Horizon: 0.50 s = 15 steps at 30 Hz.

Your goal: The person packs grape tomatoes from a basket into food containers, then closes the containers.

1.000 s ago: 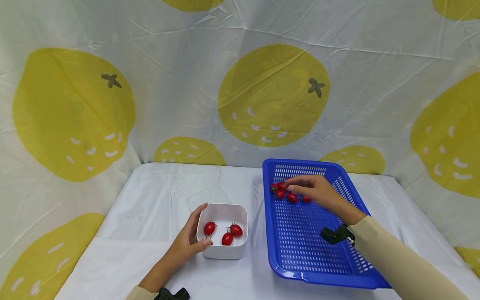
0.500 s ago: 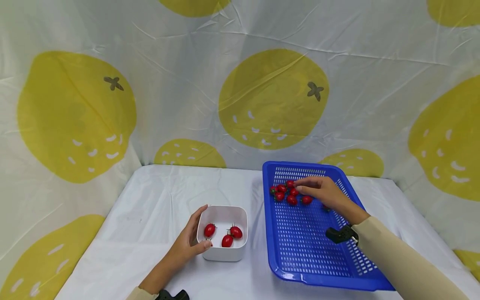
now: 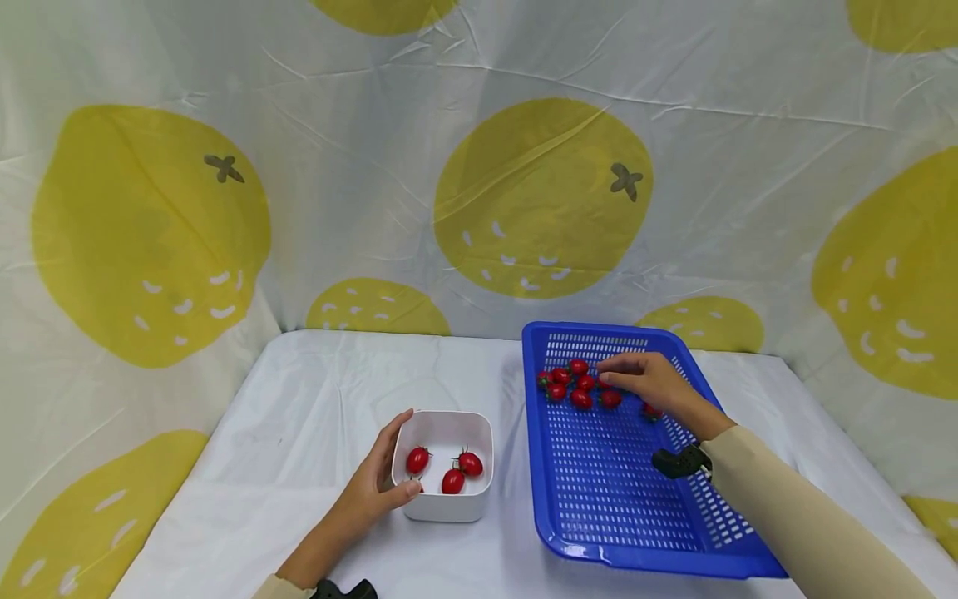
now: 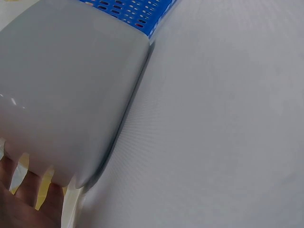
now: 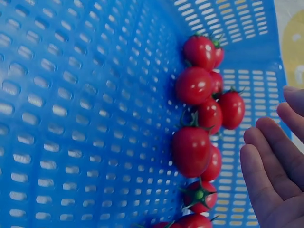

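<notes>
My left hand (image 3: 368, 482) holds a square white container (image 3: 447, 507) at its left side, thumb at the front rim and fingers along the side wall. Several red cherry tomatoes (image 3: 452, 481) lie inside it, one partly hidden behind the front wall. In the left wrist view, fingers (image 4: 29, 190) touch the container's outer side (image 4: 71, 85). Over the far part of a blue perforated basket (image 3: 614, 478) hovers my right hand (image 3: 649, 385), above several cherry tomatoes (image 3: 580, 399). The right wrist view shows its fingers (image 5: 259, 178) extended beside the tomatoes (image 5: 191, 152), with nothing visible between them and the thumb.
A white cloth (image 3: 322, 391) covers the table, and a white curtain (image 3: 359, 183) with yellow lemon prints rises behind and at both sides. The basket stands right of the container, a narrow strip of cloth between them. One tomato (image 3: 650, 412) lies apart under the right wrist.
My right hand has shifted to the right over the basket, leaving more tomatoes in sight. The left hand and the container stay in place.
</notes>
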{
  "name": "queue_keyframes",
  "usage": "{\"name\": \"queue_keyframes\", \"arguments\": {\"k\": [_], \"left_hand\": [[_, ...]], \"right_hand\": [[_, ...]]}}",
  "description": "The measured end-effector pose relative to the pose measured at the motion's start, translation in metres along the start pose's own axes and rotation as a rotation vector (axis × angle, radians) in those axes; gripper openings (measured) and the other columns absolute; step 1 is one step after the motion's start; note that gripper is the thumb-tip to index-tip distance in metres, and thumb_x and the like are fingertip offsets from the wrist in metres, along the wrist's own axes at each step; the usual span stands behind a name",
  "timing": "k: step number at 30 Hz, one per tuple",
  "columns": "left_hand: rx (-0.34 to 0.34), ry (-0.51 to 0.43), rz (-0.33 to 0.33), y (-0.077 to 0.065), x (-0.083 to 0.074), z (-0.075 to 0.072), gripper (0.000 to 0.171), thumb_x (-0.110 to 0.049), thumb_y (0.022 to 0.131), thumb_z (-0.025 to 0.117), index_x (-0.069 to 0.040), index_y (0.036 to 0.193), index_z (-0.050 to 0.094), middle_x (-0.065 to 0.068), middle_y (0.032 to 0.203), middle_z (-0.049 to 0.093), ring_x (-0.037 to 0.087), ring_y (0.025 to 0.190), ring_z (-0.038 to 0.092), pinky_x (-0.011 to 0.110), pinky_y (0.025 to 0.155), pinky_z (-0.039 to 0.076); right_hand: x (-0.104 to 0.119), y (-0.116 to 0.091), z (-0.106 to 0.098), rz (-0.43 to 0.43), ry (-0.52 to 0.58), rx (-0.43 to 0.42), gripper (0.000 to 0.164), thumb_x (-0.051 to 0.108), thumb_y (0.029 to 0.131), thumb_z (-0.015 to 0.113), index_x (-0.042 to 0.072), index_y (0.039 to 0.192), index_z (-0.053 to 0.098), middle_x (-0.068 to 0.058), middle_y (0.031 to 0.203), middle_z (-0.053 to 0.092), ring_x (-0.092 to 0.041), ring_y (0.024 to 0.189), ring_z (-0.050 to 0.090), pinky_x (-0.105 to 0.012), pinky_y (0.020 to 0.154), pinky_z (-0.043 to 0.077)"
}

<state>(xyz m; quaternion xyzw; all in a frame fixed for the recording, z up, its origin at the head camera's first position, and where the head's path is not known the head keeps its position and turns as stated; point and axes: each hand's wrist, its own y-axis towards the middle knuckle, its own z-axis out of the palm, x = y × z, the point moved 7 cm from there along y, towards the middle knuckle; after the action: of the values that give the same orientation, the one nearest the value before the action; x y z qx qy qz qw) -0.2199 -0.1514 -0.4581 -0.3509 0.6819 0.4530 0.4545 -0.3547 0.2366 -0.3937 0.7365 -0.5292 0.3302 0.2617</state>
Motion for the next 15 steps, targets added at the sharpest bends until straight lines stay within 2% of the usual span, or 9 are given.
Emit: {"name": "queue_keyframes", "arguments": {"k": [7, 15], "left_hand": [[0.001, -0.006, -0.005, -0.001, 0.002, 0.0, 0.081, -0.008, 0.086, 0.063, -0.027, 0.153, 0.021, 0.006, 0.155, 0.025, 0.032, 0.144, 0.018, 0.022, 0.11, 0.023], [0.001, 0.014, 0.0, -0.001, 0.002, 0.0, 0.08, -0.009, 0.086, 0.062, -0.027, 0.153, 0.022, 0.007, 0.154, 0.026, 0.034, 0.144, 0.02, 0.026, 0.11, 0.026]], "right_hand": [[-0.009, 0.004, 0.002, 0.015, -0.054, 0.009, 0.038, 0.028, 0.091, 0.068, 0.001, 0.118, 0.068, -0.014, 0.114, 0.068, -0.029, 0.107, 0.063, -0.048, 0.093, 0.048], [-0.015, 0.007, 0.006, 0.038, -0.112, 0.04, 0.031, 0.023, 0.091, 0.068, 0.002, 0.114, 0.07, -0.014, 0.112, 0.069, -0.033, 0.107, 0.062, -0.051, 0.093, 0.047]]}}
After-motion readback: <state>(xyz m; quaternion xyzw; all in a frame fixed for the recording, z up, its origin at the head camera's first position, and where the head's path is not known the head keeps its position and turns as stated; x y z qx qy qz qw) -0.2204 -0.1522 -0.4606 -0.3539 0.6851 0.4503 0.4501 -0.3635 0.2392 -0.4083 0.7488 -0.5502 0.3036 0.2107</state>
